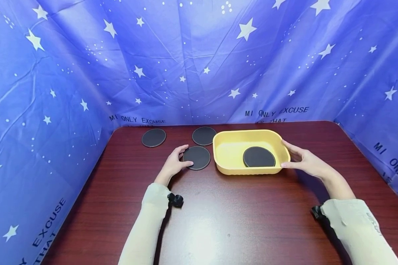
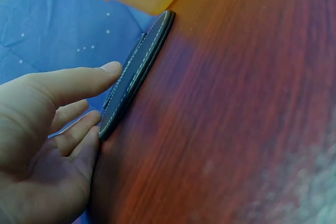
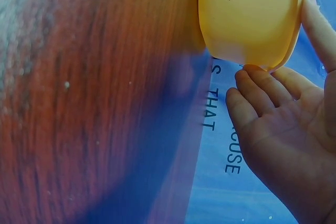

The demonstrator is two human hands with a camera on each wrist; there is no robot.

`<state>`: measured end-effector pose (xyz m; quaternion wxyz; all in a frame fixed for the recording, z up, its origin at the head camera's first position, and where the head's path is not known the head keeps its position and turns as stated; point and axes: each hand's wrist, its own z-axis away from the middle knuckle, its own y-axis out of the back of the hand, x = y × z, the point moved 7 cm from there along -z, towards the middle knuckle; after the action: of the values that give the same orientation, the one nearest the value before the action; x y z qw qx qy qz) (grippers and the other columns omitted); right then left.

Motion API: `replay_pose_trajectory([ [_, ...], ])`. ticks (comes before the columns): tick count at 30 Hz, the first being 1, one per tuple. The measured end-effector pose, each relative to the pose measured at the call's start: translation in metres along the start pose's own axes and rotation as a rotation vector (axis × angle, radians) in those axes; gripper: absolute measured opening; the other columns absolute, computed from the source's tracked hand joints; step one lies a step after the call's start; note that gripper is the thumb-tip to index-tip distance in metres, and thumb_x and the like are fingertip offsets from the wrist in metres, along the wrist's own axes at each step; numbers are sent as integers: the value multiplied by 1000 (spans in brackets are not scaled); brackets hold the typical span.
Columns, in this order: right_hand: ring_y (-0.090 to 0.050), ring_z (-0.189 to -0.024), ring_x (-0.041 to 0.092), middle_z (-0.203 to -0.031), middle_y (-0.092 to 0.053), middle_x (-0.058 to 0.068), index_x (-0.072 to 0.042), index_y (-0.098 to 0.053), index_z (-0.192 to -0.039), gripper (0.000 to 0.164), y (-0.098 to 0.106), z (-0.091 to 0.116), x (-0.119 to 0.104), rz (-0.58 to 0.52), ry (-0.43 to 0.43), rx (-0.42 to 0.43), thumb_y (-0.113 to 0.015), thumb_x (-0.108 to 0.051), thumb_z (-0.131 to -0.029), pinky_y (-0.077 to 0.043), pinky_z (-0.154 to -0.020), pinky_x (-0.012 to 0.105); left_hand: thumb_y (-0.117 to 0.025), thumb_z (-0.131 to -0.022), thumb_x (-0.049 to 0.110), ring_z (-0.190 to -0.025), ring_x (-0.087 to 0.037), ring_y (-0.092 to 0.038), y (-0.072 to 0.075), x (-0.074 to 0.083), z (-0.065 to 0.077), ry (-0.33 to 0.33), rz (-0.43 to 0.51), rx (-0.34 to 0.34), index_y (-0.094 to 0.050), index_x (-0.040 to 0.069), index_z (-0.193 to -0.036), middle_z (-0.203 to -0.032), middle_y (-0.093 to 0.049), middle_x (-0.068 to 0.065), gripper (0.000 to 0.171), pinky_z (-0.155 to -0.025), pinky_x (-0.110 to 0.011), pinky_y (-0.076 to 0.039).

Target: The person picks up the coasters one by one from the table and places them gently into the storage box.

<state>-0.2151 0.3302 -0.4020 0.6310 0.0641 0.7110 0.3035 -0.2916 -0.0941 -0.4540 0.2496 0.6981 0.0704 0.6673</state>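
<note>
My left hand (image 1: 174,162) is at the left side of a round black coaster (image 1: 197,158) with pale edge stitching. Thumb and fingers curve around its edge, and it lies flat on the table. In the left wrist view the thumb (image 2: 107,72) overlaps the coaster (image 2: 142,72) and the fingers meet its near end. My right hand (image 1: 306,161) holds the right end of a yellow plastic box (image 1: 229,170), thumb at the front corner and fingers behind. Seen from the right wrist, the fingers (image 3: 257,95) touch the box (image 3: 249,19). Inside the box lies another black coaster (image 1: 259,157).
Two more black coasters lie near the back edge, one at the far left (image 1: 154,137) and one (image 1: 204,135) behind the left hand's coaster, close to the box. A blue star-printed curtain (image 1: 185,55) surrounds the dark red wooden table (image 1: 238,213) at the back and sides.
</note>
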Motion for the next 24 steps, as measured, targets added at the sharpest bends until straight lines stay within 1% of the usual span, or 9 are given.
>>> replay_pose_trajectory([
  [4, -36, -121, -26, -158, -20, 35, 3, -17, -157, 87, 0, -1, 1, -5, -2, -2, -71, -8, -90, -35, -95, -4, -82, -79, 7, -141, -40, -41, -4, 2, -1, -22, -105, -21, -41, 5, -150, -153, -40, -21, 82, -119, -47, -36],
  [7, -37, -121, -25, -157, -20, 36, 3, -17, -157, 87, 0, -1, 2, -9, 1, -2, -71, -8, -90, -35, -95, -4, -85, -77, 11, -143, -39, -35, -7, 5, -2, -45, -204, -47, -39, 5, -151, -156, -36, -19, 87, -120, -51, -33],
  [11, -37, -121, -25, -157, -19, 36, 3, -16, -157, 86, 0, -2, 2, -13, 3, -4, -71, -8, -91, -35, -95, -4, -85, -76, 14, -145, -39, -27, -9, 8, -2, -58, -293, -70, -37, 5, -152, -159, -32, -17, 90, -121, -54, -29],
  [14, -37, -120, -25, -158, -19, 35, 3, -16, -157, 87, 0, -2, 4, -11, -2, -4, -71, -8, -91, -35, -95, -4, -85, -76, 14, -145, -39, -27, -11, 11, -3, -51, -320, -81, -38, 6, -152, -159, -32, -17, 90, -121, -54, -29],
  [17, -37, -120, -26, -158, -19, 35, 2, -16, -157, 87, 0, -2, 5, -10, -5, -4, -71, -9, -90, -35, -95, -4, -85, -76, 13, -143, -39, -28, -11, 13, -2, -50, -332, -84, -41, 7, -150, -157, -35, -18, 86, -120, -54, -30],
  [21, -37, -120, -26, -158, -20, 35, 2, -17, -157, 87, 1, -1, 5, -6, -3, -3, -71, -8, -90, -35, -94, -4, -85, -76, 11, -138, -39, -27, -13, 13, -1, -39, -307, -79, -43, 14, -149, -154, -33, -18, 84, -117, -57, -32],
  [24, -37, -120, -25, -158, -21, 35, 2, -17, -157, 87, 1, -1, 4, -1, -2, -4, -71, -8, -90, -35, -94, -4, -86, -75, 9, -134, -39, -26, -13, 14, 0, -41, -271, -63, -41, 19, -149, -152, -30, -19, 87, -112, -60, -33],
])
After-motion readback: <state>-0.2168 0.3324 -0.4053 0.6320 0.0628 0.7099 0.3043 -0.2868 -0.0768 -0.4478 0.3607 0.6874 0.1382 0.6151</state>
